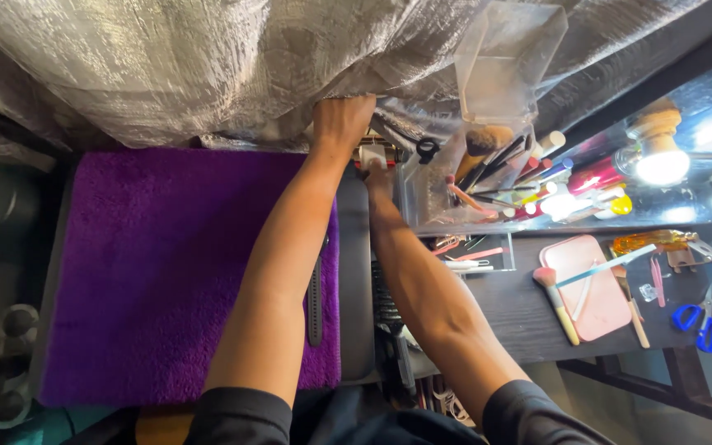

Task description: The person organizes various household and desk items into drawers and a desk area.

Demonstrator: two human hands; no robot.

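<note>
Both my arms reach forward over a fluffy purple mat (166,264). My left hand (341,124) is closed in a fist on the lower edge of a crinkled silver cloth (208,58) that hangs across the top of the view. My right hand (378,180) is just below and to the right of it, at the end of a dark padded strip (354,280). It touches a small white object (372,155). Its fingers are mostly hidden, so its grip is unclear.
A clear plastic organiser (488,91) full of makeup brushes stands right of my hands, with black scissors (428,149) beside it. On the dark table (521,313) lie a pink case (599,297), a brush (555,298), blue scissors (698,320) and lit bulbs (662,165).
</note>
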